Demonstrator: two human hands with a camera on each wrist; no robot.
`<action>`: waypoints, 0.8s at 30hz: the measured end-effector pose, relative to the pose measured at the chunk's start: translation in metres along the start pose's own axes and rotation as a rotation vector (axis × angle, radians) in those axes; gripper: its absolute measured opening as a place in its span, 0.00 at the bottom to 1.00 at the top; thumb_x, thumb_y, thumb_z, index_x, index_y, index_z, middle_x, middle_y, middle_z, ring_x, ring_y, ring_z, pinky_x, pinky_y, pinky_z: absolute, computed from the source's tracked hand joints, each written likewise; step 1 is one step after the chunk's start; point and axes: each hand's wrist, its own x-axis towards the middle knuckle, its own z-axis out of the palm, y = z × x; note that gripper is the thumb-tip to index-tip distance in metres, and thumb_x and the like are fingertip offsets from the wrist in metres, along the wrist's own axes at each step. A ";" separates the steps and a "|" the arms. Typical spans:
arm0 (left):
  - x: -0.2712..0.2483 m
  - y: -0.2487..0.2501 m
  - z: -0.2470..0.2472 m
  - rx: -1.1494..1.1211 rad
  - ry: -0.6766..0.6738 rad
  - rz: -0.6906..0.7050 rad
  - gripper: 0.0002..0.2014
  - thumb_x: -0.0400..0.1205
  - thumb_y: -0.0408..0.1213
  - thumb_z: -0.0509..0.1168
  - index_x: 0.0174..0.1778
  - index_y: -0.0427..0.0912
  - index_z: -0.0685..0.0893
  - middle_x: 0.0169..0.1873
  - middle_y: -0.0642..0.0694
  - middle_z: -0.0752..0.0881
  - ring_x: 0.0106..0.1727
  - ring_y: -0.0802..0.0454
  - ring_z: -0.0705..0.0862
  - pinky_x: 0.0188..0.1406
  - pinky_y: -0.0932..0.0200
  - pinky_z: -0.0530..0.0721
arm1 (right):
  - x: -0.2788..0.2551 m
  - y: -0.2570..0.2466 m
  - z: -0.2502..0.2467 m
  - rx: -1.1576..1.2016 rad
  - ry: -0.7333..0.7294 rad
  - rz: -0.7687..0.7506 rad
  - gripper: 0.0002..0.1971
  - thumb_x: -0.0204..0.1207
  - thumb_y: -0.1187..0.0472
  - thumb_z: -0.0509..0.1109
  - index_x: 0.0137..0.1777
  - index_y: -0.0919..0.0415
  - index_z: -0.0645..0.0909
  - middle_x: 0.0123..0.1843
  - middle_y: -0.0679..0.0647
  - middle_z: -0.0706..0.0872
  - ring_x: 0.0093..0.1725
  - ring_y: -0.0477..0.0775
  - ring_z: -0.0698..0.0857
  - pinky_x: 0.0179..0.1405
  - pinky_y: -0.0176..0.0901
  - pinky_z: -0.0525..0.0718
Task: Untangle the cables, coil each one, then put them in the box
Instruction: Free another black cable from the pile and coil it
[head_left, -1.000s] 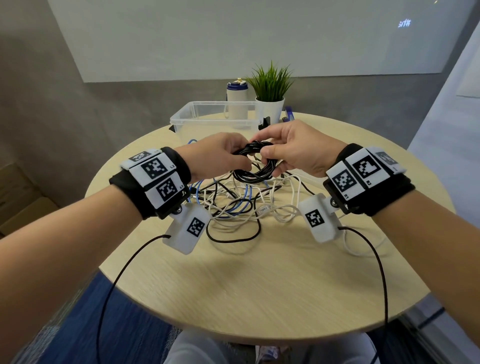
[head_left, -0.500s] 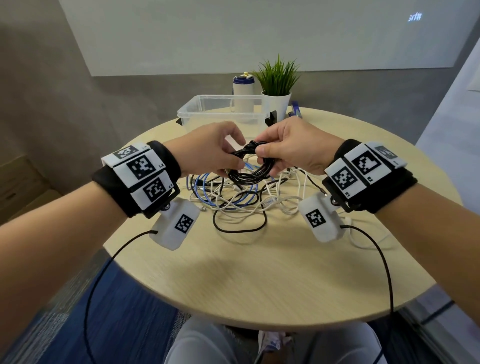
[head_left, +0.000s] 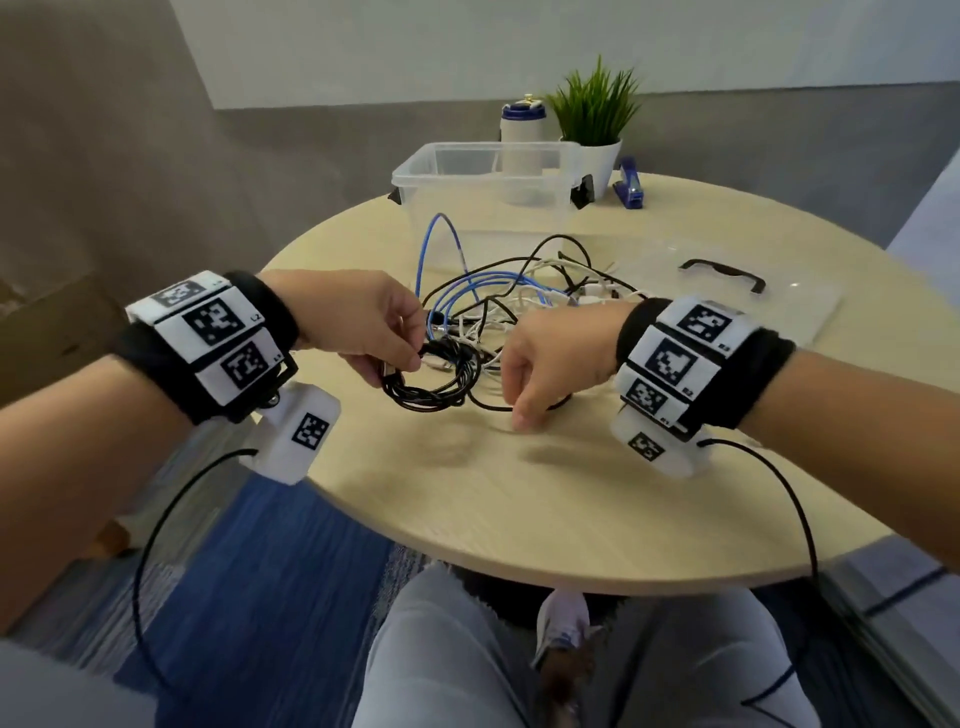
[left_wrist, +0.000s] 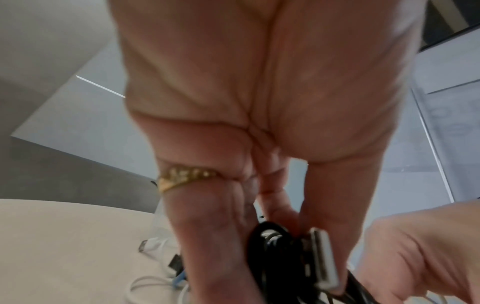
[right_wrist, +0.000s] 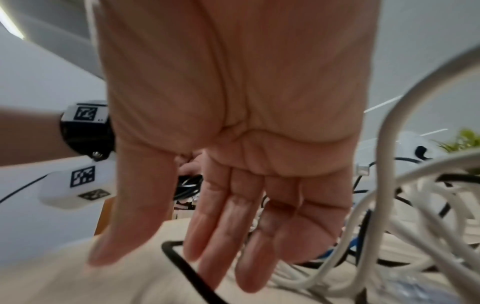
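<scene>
My left hand (head_left: 387, 345) pinches a coiled black cable (head_left: 431, 387) low over the round table (head_left: 519, 493); in the left wrist view its fingers (left_wrist: 293, 222) grip the black coil (left_wrist: 272, 246) and a silver plug (left_wrist: 324, 263). My right hand (head_left: 530, 374) hovers just right of the coil, fingers straight and pointing down, holding nothing; the right wrist view shows the open palm (right_wrist: 233, 185) above a loose black strand (right_wrist: 187, 267). A tangle of white, blue and black cables (head_left: 519, 301) lies behind both hands. The clear plastic box (head_left: 483, 192) stands open at the back.
The box's clear lid with a black handle (head_left: 727, 275) lies flat at the right. A potted plant (head_left: 592, 130), a white and blue bottle (head_left: 522, 124) and a blue stapler (head_left: 628, 184) stand behind the box. My knees show below the table's near edge.
Both hands have dropped toward the table's near side. My right hand has let go of the black coil and opened; the left hand still holds it. The view has tilted down.
</scene>
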 end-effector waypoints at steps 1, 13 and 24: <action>-0.001 -0.004 0.001 0.002 -0.024 -0.015 0.07 0.76 0.25 0.71 0.36 0.39 0.81 0.31 0.40 0.85 0.32 0.47 0.85 0.36 0.58 0.89 | 0.002 -0.002 0.002 -0.048 -0.005 0.005 0.05 0.68 0.51 0.78 0.40 0.50 0.87 0.32 0.41 0.85 0.32 0.38 0.80 0.34 0.36 0.78; 0.011 -0.016 0.022 0.009 -0.114 -0.036 0.04 0.79 0.29 0.68 0.42 0.41 0.81 0.40 0.42 0.82 0.39 0.49 0.82 0.48 0.54 0.88 | 0.001 0.028 -0.056 0.477 0.554 0.119 0.06 0.82 0.63 0.64 0.43 0.61 0.79 0.35 0.55 0.85 0.27 0.47 0.81 0.22 0.37 0.80; 0.041 0.033 0.014 -0.027 0.385 0.159 0.12 0.81 0.47 0.66 0.53 0.45 0.78 0.41 0.43 0.88 0.37 0.47 0.88 0.46 0.49 0.88 | -0.014 0.042 -0.080 0.931 0.935 -0.144 0.07 0.82 0.66 0.64 0.42 0.57 0.77 0.35 0.57 0.83 0.26 0.48 0.82 0.28 0.44 0.87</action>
